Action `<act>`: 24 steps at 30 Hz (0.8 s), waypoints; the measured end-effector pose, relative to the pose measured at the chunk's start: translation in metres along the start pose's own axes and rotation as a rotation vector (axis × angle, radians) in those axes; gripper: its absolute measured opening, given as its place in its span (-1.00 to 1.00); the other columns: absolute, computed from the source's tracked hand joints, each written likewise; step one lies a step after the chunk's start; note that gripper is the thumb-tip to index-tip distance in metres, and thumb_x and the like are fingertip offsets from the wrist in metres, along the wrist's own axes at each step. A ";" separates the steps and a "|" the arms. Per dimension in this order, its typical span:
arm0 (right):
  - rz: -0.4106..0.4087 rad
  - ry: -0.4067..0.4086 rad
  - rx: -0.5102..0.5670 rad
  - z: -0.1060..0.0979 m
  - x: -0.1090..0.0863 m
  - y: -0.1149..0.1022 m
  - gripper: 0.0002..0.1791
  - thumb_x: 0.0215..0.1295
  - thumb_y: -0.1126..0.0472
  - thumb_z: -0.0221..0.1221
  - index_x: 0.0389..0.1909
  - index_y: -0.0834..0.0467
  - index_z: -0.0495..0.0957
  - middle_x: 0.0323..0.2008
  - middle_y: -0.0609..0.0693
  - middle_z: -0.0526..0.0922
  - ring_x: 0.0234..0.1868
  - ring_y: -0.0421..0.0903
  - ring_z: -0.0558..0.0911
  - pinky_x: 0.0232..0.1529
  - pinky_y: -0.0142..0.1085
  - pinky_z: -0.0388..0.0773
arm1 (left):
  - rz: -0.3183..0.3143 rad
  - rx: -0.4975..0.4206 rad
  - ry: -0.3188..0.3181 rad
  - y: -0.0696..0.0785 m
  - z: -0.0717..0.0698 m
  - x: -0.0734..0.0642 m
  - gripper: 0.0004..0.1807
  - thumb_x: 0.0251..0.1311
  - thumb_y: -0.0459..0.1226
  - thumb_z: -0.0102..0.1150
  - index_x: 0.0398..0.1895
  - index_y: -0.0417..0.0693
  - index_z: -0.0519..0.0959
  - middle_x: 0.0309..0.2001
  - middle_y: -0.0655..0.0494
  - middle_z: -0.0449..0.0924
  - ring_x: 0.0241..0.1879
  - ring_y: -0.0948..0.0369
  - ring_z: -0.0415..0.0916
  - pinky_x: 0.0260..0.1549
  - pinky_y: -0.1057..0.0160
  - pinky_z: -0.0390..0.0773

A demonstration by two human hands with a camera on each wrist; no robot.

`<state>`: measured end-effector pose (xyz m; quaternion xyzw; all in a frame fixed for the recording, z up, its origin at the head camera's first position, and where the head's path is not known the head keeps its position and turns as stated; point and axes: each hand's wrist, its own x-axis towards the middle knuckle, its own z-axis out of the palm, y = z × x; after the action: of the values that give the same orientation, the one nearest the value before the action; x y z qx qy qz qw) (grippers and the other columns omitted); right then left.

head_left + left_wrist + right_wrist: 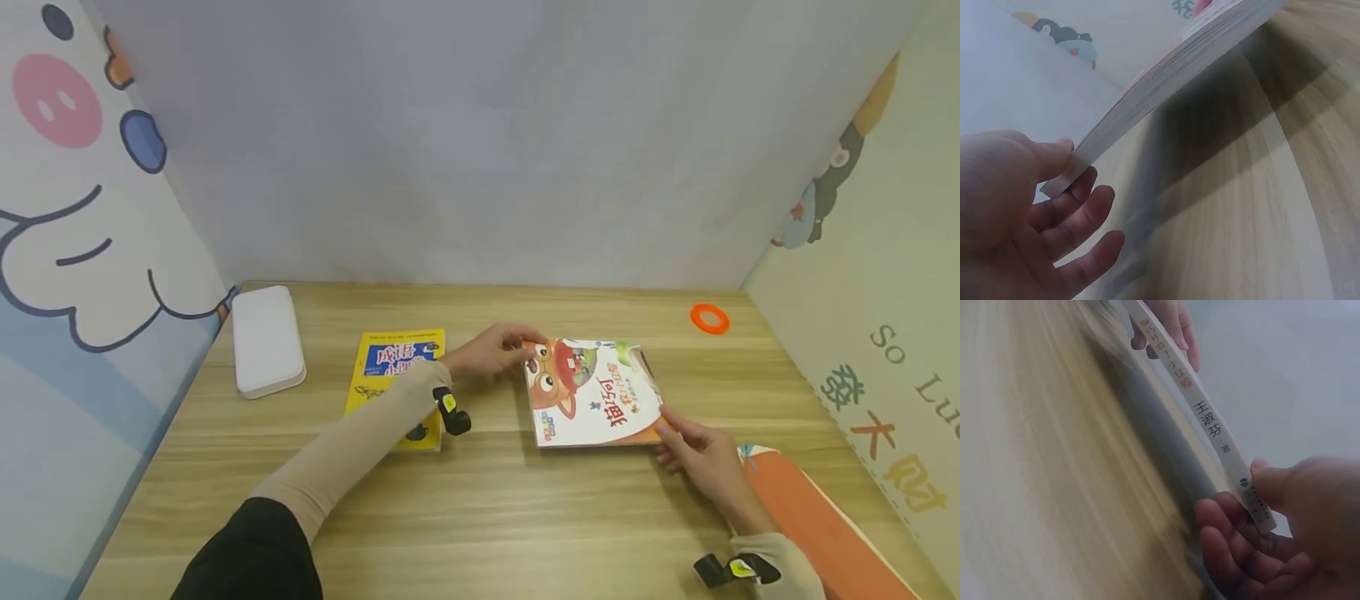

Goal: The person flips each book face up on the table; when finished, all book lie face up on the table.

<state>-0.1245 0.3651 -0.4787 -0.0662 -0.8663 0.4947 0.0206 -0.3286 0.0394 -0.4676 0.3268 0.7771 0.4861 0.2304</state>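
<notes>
A white picture book (pixel 592 400) with an orange cartoon animal on its cover is held between both hands, raised off the wooden table. At its far left corner my left hand (pixel 491 348) pinches it; in the left wrist view the thumb lies above the pages (pixel 1166 84) and a finger below. My right hand (pixel 705 462) pinches the near right corner. The right wrist view shows the printed spine (pixel 1200 415), its end between that thumb and fingers. A yellow book (pixel 393 375) lies left of the white one, partly hidden by my left forearm.
A white rounded case (pixel 267 340) lies at the far left of the table (pixel 487 517). Towards the far right is an orange ring (pixel 709 318). A flat orange item with a pale edge (pixel 810 517) lies at the right, partly behind my right arm. Walls border the table's back and sides.
</notes>
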 end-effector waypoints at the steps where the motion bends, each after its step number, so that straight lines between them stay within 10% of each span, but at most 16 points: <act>1: 0.003 -0.001 0.004 0.001 0.000 0.001 -0.45 0.52 0.10 0.18 0.39 0.32 0.43 -0.39 0.14 0.78 -0.47 -0.27 0.73 -0.42 -0.31 0.73 | 0.001 0.018 0.003 0.000 0.001 0.000 -0.63 0.52 -0.27 0.09 0.32 -0.03 0.56 0.01 -0.08 0.61 -0.15 0.18 0.51 -0.23 0.37 0.54; 12: 0.074 -0.022 -0.122 0.009 -0.002 -0.007 -0.41 0.52 0.04 0.18 0.42 0.28 0.41 -0.30 0.19 0.80 -0.47 -0.32 0.69 -0.44 -0.40 0.69 | -0.026 0.113 0.012 -0.008 0.011 0.006 -0.62 0.53 -0.28 0.06 0.34 -0.01 0.55 -0.18 0.00 0.56 -0.25 0.20 0.47 -0.34 0.37 0.51; 24: 0.001 -0.043 -0.424 0.008 -0.002 -0.010 -0.18 0.28 0.02 0.41 0.44 0.32 0.37 -0.41 0.10 0.71 -0.46 -0.18 0.57 -0.50 -0.37 0.46 | -0.128 0.100 0.016 -0.005 0.015 0.000 -0.36 0.37 -0.09 0.30 0.48 0.09 0.40 0.29 0.03 0.53 0.24 0.10 0.46 0.31 0.08 0.49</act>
<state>-0.1238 0.3528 -0.4744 -0.0587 -0.9512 0.3026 -0.0126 -0.3197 0.0463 -0.4783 0.2835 0.8216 0.4336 0.2380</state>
